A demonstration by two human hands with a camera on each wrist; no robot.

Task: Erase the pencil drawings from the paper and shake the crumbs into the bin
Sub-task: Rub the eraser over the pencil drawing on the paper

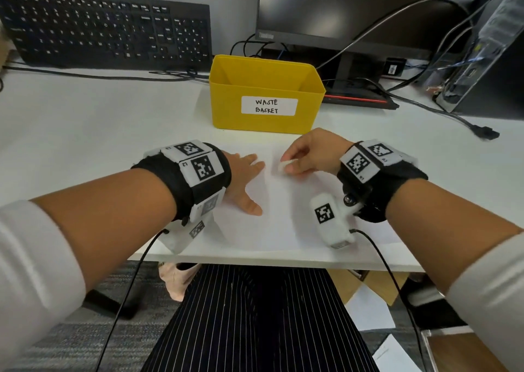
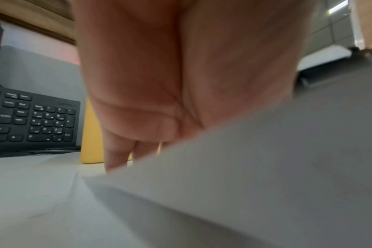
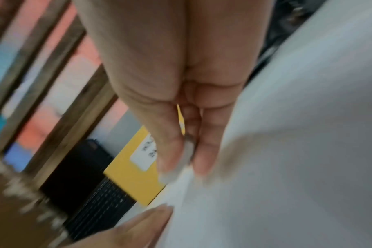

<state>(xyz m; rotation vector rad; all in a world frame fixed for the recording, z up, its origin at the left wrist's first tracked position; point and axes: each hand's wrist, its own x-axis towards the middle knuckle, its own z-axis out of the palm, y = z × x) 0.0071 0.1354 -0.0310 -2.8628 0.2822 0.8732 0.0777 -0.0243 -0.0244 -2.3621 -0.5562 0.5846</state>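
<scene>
A white sheet of paper [image 1: 280, 215] lies on the white desk near the front edge; no pencil marks show on it. My left hand [image 1: 246, 179] presses flat on the paper's left part with straight fingers. My right hand [image 1: 303, 156] pinches a small white eraser [image 1: 283, 165] between thumb and fingers, its tip on the paper. In the blurred right wrist view the eraser [image 3: 188, 151] sits between the fingertips. The yellow bin [image 1: 266, 94], labelled "WASTE BASKET", stands just behind the paper. The left wrist view has the paper [image 2: 223, 184] bulging under the left hand [image 2: 159, 83].
A black keyboard [image 1: 107, 28] leans at the back left. A monitor [image 1: 354, 9] with its stand, cables and a computer case [image 1: 487, 45] fill the back right. The desk edge [image 1: 283, 258] runs just below my wrists.
</scene>
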